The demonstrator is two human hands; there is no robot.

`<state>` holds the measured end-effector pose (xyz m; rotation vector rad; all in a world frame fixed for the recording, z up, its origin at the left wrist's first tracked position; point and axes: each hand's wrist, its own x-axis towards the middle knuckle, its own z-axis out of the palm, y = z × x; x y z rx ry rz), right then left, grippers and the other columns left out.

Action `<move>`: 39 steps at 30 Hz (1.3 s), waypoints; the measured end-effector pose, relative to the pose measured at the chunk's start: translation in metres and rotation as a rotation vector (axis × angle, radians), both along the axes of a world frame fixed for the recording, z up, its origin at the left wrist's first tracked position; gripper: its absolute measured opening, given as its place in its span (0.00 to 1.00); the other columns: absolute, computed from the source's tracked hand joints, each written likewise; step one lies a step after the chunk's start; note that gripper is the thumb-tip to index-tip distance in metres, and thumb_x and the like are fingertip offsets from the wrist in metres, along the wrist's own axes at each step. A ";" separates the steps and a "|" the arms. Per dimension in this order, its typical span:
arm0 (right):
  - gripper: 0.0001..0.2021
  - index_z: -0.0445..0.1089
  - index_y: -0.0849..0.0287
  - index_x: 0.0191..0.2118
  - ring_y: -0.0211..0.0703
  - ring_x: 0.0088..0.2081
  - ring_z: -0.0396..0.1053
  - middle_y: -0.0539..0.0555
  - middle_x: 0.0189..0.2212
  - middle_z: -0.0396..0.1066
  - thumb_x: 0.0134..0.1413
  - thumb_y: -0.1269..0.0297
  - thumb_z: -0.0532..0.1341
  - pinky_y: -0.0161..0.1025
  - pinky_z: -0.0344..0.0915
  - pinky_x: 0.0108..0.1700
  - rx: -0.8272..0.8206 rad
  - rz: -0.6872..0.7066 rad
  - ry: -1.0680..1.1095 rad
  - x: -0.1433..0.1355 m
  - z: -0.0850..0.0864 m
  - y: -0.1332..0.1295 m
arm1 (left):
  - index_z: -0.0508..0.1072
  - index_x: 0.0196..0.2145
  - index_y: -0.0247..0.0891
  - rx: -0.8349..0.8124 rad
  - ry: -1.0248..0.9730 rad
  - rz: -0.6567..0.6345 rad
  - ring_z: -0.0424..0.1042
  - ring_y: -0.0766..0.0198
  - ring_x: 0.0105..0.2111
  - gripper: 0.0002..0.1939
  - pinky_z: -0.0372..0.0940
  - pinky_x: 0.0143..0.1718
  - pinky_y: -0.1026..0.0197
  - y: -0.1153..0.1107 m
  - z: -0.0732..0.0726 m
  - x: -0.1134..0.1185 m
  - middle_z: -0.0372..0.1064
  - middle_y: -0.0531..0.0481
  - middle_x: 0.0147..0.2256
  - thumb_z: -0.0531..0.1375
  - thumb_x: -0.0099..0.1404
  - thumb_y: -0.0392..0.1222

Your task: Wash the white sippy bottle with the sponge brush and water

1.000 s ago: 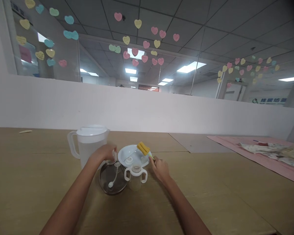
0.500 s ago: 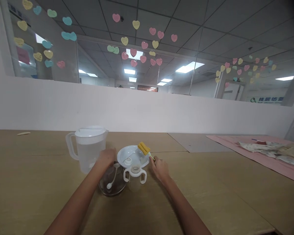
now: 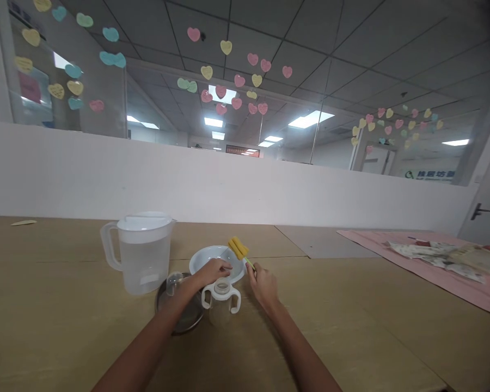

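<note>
My right hand [image 3: 264, 284] grips the thin green handle of a sponge brush [image 3: 238, 248], its yellow head over the right part of a white bowl [image 3: 200, 259]. My left hand [image 3: 217, 270] reaches over the bowl's front with its fingers curved down; what they hold, if anything, is hidden. Just in front of the bowl stands a clear bottle [image 3: 220, 313] with a white two-handled ring and an open top. A dark round metal tray [image 3: 187, 325] lies under my left forearm, with a clear cup-like piece [image 3: 173, 283] on it.
A clear lidded pitcher [image 3: 144, 256] of water stands left of the tray. On the far right a pink cloth [image 3: 396, 256] bears printed packets or cloths [image 3: 436, 258]. A white wall [image 3: 228, 190] with windows above rises behind the table.
My left hand has moved right, from beside the pitcher to over the bowl. My right hand still holds the brush in nearly the same place. The whole view has shifted slightly.
</note>
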<state>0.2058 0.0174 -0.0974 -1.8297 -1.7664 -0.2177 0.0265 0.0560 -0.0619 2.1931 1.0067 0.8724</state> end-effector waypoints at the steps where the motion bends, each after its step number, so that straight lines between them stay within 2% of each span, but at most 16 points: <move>1: 0.22 0.68 0.59 0.32 0.39 0.28 0.69 0.56 0.27 0.73 0.61 0.53 0.42 0.33 0.46 0.26 0.004 0.001 0.000 0.000 0.000 0.000 | 0.74 0.25 0.39 0.007 0.012 0.036 0.70 0.52 0.32 0.07 0.61 0.35 0.56 0.002 -0.002 0.000 0.74 0.48 0.29 0.59 0.46 0.43; 4: 0.22 0.68 0.59 0.32 0.39 0.28 0.70 0.56 0.27 0.73 0.61 0.53 0.42 0.34 0.45 0.25 0.004 0.002 -0.008 0.000 0.000 0.000 | 0.70 0.18 0.40 0.037 0.065 0.134 0.69 0.55 0.27 0.03 0.59 0.30 0.57 0.005 -0.007 0.003 0.70 0.50 0.21 0.60 0.43 0.40; 7: 0.23 0.68 0.60 0.32 0.41 0.29 0.70 0.57 0.27 0.73 0.61 0.52 0.41 0.35 0.45 0.25 -0.006 0.002 -0.016 -0.001 0.000 0.000 | 0.67 0.17 0.40 0.055 0.090 0.187 0.68 0.58 0.25 0.02 0.58 0.27 0.59 0.008 -0.010 0.004 0.67 0.52 0.18 0.59 0.41 0.36; 14: 0.23 0.68 0.60 0.34 0.41 0.29 0.70 0.57 0.27 0.73 0.61 0.52 0.41 0.36 0.45 0.26 -0.013 -0.010 -0.022 0.000 -0.002 -0.001 | 0.66 0.17 0.40 0.077 0.127 0.262 0.67 0.55 0.29 0.04 0.56 0.31 0.57 0.011 -0.017 0.001 0.65 0.50 0.21 0.59 0.40 0.34; 17: 0.24 0.68 0.60 0.33 0.41 0.28 0.70 0.57 0.26 0.73 0.62 0.52 0.40 0.36 0.44 0.25 -0.001 0.002 -0.033 0.000 -0.003 -0.001 | 0.67 0.21 0.40 0.081 0.115 0.293 0.66 0.54 0.32 0.08 0.55 0.32 0.57 0.013 -0.020 0.000 0.65 0.50 0.22 0.59 0.39 0.31; 20: 0.24 0.68 0.60 0.31 0.39 0.27 0.69 0.57 0.26 0.72 0.62 0.52 0.40 0.36 0.44 0.25 -0.002 0.011 -0.029 -0.001 -0.004 -0.001 | 0.66 0.24 0.40 0.071 0.077 0.315 0.66 0.54 0.34 0.09 0.56 0.33 0.56 0.014 -0.022 0.000 0.65 0.49 0.23 0.58 0.41 0.32; 23: 0.24 0.68 0.60 0.31 0.39 0.27 0.69 0.56 0.25 0.72 0.61 0.52 0.41 0.36 0.44 0.25 -0.002 0.012 -0.024 0.000 -0.005 0.000 | 0.64 0.20 0.40 0.052 0.033 0.316 0.65 0.53 0.35 0.05 0.56 0.33 0.56 0.012 -0.023 -0.001 0.64 0.48 0.23 0.58 0.43 0.34; 25: 0.25 0.68 0.60 0.31 0.39 0.26 0.68 0.56 0.25 0.72 0.61 0.51 0.40 0.35 0.44 0.25 0.002 0.011 -0.017 0.001 -0.005 0.000 | 0.62 0.16 0.40 0.041 -0.003 0.301 0.65 0.52 0.35 0.07 0.56 0.34 0.56 0.010 -0.021 -0.002 0.62 0.49 0.22 0.59 0.42 0.34; 30: 0.28 0.68 0.59 0.28 0.39 0.25 0.66 0.55 0.23 0.71 0.61 0.50 0.37 0.33 0.45 0.24 0.048 0.008 0.084 0.001 -0.005 -0.001 | 0.64 0.20 0.39 -0.012 -0.148 0.255 0.65 0.55 0.36 0.06 0.58 0.36 0.58 0.006 -0.002 -0.007 0.62 0.51 0.24 0.60 0.44 0.38; 34: 0.29 0.68 0.59 0.27 0.38 0.24 0.65 0.54 0.22 0.71 0.60 0.48 0.36 0.33 0.46 0.25 0.097 0.085 0.103 -0.002 -0.009 -0.003 | 0.65 0.29 0.36 -0.115 -0.295 0.171 0.68 0.62 0.31 0.10 0.62 0.35 0.59 -0.003 0.026 -0.007 0.65 0.50 0.29 0.57 0.53 0.46; 39: 0.30 0.68 0.60 0.28 0.38 0.25 0.65 0.55 0.23 0.71 0.61 0.49 0.35 0.33 0.46 0.25 0.089 0.105 0.083 -0.002 -0.013 -0.002 | 0.64 0.32 0.34 -0.183 -0.431 0.080 0.70 0.63 0.34 0.15 0.64 0.40 0.58 -0.024 0.059 -0.009 0.67 0.48 0.33 0.58 0.54 0.49</move>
